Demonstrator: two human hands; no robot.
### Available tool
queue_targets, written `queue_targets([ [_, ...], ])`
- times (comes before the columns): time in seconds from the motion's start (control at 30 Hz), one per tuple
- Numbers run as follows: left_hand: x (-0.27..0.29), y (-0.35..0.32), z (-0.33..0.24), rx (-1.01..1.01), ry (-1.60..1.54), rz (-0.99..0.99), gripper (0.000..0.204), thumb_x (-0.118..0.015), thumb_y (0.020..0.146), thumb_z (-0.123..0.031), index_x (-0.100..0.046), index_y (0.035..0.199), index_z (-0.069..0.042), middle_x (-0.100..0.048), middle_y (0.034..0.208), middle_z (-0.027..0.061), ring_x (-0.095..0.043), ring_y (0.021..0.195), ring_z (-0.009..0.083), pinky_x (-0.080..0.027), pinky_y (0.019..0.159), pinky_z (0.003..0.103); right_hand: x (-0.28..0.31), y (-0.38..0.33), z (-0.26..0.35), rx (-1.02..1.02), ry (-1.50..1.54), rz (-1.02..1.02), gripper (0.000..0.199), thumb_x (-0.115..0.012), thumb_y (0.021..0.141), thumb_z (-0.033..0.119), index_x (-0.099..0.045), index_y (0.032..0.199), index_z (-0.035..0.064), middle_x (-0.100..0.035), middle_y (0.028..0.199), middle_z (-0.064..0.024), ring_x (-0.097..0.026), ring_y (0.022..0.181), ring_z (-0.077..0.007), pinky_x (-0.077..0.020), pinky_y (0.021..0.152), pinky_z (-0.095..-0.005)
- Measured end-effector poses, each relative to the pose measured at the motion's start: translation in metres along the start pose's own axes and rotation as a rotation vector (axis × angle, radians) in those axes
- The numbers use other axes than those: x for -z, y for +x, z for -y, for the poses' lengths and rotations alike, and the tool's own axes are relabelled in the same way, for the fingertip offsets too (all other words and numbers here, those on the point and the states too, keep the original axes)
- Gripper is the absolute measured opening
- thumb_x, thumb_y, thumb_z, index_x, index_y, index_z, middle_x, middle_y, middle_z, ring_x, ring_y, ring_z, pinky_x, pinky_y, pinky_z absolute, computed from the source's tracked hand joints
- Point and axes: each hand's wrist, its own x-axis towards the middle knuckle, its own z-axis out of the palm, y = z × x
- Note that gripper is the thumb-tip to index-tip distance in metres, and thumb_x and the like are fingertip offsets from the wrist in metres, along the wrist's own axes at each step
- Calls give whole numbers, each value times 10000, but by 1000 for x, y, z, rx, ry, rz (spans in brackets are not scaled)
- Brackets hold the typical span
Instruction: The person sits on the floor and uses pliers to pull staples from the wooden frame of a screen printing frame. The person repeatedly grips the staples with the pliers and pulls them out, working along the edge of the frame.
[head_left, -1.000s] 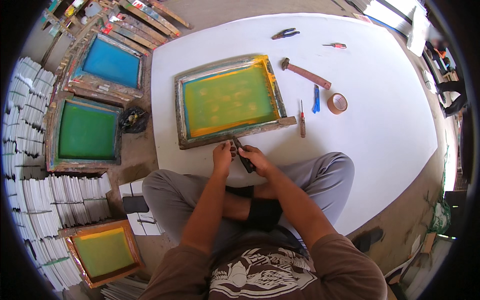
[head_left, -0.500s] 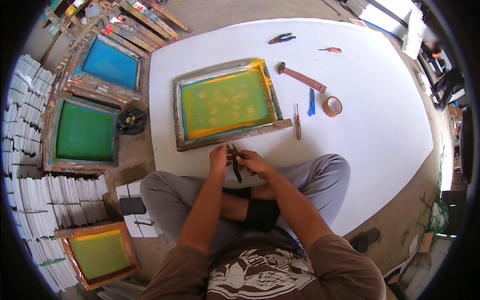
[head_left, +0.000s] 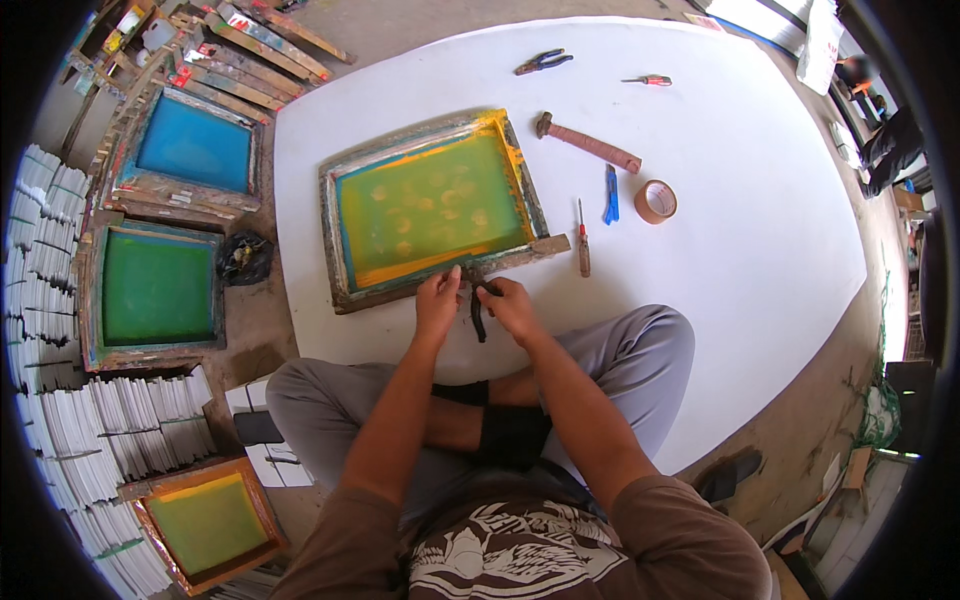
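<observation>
In the head view, your right hand (head_left: 510, 303) grips the dark pliers (head_left: 478, 318) at the near edge of the yellow-green screen (head_left: 432, 205), which lies on the white surface (head_left: 750, 250). Your left hand (head_left: 438, 298) is just beside the pliers, fingers bunched; you cannot tell whether it holds anything. Right of the screen lie a screwdriver (head_left: 584, 257) and hammer (head_left: 592, 147).

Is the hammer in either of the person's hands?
No, the hammer lies on the white surface, apart from both the left hand and the right hand.
</observation>
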Motion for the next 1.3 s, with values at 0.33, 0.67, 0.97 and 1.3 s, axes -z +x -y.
queue_targets([
  [0.33, -30, 45, -12, -822, 970, -39, 83, -705, 905, -189, -701, 922, -107, -638, 911, 71, -620, 959, 304, -505, 822, 472, 45, 10, 2, -118, -168, -246, 408, -716, 869, 354, -719, 975, -41, -708, 928, -268, -682, 938, -453, -524, 803, -483],
  [0.67, -33, 46, -15, -945, 1172, -10, 106, -673, 918, -199, -676, 942, -95, -606, 930, 76, -616, 919, 304, -475, 788, 461, 50, -7, 13, -193, -379, -134, 387, -718, 861, 355, -735, 1043, 14, -718, 988, -238, -691, 977, -408, -521, 863, -466],
  [0.97, -24, 43, -9, -904, 993, 8, 111, -670, 916, -172, -705, 991, -98, -625, 994, 80, -604, 965, 294, -462, 825, 445, 57, -14, 13, -275, -573, 140, 411, -724, 825, 350, -743, 1100, 44, -718, 1098, -217, -679, 1062, -392, -526, 932, -472],
  [1.3, -14, 33, -3, -1070, 994, 36, 208, -738, 864, -185, -739, 1069, -150, -643, 1065, 43, -580, 994, 267, -441, 852, 424, 57, -11, 10, -245, -543, 133, 456, -707, 829, 374, -726, 1157, 58, -697, 1199, -208, -657, 1143, -381, -514, 984, -473],
])
